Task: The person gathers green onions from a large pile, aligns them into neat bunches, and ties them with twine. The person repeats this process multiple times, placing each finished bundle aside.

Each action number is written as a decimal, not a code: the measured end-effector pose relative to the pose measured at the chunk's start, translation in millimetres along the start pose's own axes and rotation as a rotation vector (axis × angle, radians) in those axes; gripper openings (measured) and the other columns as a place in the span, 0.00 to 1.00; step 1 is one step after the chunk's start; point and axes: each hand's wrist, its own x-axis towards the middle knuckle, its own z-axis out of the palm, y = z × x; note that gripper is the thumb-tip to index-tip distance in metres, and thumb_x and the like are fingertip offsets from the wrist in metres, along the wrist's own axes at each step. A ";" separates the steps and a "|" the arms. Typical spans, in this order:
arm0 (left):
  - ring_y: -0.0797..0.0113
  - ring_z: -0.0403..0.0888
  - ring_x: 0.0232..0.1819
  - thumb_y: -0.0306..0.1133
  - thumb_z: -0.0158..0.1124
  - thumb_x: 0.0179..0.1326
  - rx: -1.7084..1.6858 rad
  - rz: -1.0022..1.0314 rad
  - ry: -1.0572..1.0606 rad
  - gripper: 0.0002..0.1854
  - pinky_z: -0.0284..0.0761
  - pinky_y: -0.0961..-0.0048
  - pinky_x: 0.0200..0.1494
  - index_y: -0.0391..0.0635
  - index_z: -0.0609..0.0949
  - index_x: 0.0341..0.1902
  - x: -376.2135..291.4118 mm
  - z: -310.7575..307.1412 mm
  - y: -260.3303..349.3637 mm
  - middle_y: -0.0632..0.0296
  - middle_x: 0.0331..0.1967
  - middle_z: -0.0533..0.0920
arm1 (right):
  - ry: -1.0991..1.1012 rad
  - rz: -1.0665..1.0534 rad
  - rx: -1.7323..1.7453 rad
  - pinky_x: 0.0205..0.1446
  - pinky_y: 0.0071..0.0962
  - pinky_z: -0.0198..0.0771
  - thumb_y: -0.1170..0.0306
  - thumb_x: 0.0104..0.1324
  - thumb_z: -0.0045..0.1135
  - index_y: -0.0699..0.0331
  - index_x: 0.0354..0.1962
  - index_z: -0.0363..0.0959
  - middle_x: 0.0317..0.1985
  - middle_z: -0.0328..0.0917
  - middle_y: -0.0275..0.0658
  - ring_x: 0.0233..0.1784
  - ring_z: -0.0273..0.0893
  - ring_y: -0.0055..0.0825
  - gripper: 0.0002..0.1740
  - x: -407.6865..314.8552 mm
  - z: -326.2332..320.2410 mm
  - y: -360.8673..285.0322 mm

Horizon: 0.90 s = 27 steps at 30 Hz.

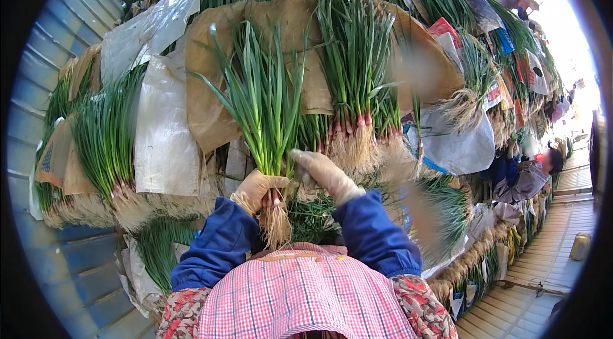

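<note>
A bunch of young garlic plants [266, 123] stands upright before me, with broad green leaves, pinkish stem bases and long pale roots [275, 226]. My left hand [256, 190], in a pale glove, is closed around its lower stems, just above the roots. At the right side of these stems is my right hand [328, 173], also gloved. Its fingertips are blurred, so whether they pinch a stem is unclear. Behind the held bunch lies a brown sheet [210, 66]. To the right, a thicker bundle of garlic plants [354, 70] rests with its roots towards me.
More garlic plants [107, 133] lie at the left beside a white plastic sack [165, 133]. Cut leaves [313, 219] lie below my hands. A corrugated metal wall [52, 113] bounds the left. At the right, a person [524, 178] is near a slatted walkway [546, 243].
</note>
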 end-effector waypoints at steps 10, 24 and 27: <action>0.68 0.75 0.15 0.26 0.62 0.55 -0.070 0.083 0.029 0.06 0.72 0.73 0.14 0.39 0.78 0.36 -14.7 -1.7 5.9 0.60 0.20 0.78 | 0.216 -0.127 0.977 0.34 0.29 0.73 0.64 0.65 0.48 0.63 0.31 0.78 0.27 0.81 0.39 0.28 0.78 0.31 0.14 29.3 34.9 10.5; 0.66 0.83 0.31 0.23 0.64 0.49 -0.214 0.232 0.054 0.23 0.81 0.74 0.32 0.32 0.72 0.50 -34.2 -17.0 48.1 0.47 0.34 0.83 | -0.498 -0.022 0.651 0.29 0.23 0.67 0.71 0.62 0.49 0.67 0.40 0.74 0.29 0.75 0.37 0.25 0.70 0.23 0.12 -36.0 33.6 67.1; 0.69 0.83 0.30 0.25 0.65 0.49 -0.296 0.381 0.029 0.24 0.83 0.78 0.32 0.33 0.72 0.52 -45.2 -24.2 66.8 0.46 0.34 0.83 | -0.294 -0.193 -0.709 0.40 0.35 0.74 0.61 0.61 0.52 0.67 0.45 0.73 0.32 0.80 0.45 0.34 0.80 0.37 0.20 -38.5 16.2 84.8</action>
